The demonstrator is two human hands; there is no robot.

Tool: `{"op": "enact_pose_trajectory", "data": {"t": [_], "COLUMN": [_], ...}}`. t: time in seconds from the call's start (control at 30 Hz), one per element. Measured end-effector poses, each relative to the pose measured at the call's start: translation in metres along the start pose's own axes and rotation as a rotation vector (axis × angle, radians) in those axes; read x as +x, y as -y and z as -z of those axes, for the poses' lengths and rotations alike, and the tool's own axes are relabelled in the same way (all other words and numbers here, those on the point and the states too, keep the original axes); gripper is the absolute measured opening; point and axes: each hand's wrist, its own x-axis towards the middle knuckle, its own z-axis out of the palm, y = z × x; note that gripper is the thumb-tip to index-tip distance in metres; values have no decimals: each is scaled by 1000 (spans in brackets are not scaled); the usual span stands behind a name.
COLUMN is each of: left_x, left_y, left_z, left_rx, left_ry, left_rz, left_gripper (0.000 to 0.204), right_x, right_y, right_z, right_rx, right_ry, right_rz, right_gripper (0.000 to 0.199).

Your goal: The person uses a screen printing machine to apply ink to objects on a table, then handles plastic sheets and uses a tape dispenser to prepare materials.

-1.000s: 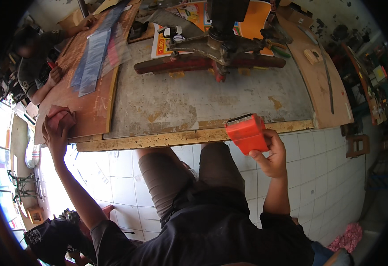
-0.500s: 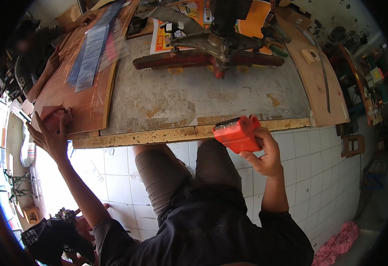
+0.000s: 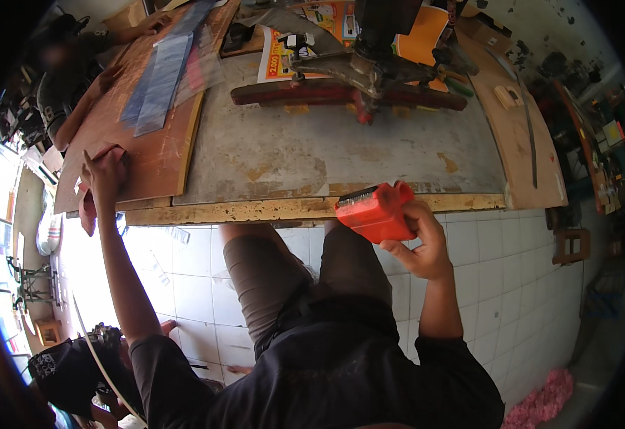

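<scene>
Holding: right hand (image 3: 418, 243) stays clamped on the red tool (image 3: 375, 213); left hand (image 3: 101, 171) presses the brown board (image 3: 151, 154) flat. Next move likely needs tool-to-board alignment.

A bright red tool (image 3: 375, 212), a reddish-brown board (image 3: 144, 154), a grey mottled worktop (image 3: 341, 154), white floor tiles (image 3: 512, 257).

A worn workbench (image 3: 341, 154) is seen; a brown board (image 3: 148, 143) lies at its left edge, a saw (image 3: 355, 79) at the far edge.

One red block (image 3: 375, 213), one brown board (image 3: 141, 143), two blue strips (image 3: 159, 79), one saw (image 3: 355, 79).
</scene>
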Motion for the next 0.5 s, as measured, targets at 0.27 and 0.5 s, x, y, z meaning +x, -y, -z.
{"op": "enact_pose_trajectory", "data": {"t": [0.27,0.5], "left_x": [-44,-93], "left_y": [-113,-226], "left_z": [125,222], "left_rx": [67,-857], "left_ry": [-373,200], "left_rz": [35,-299], "left_gripper": [91,48], "right_x": [-3,-2], "right_y": [2,2], "right_z": [4,1], "right_rx": [-111,-111], "right_ry": [5,9], "right_rz": [21,29], "right_gripper": [61,60]}}
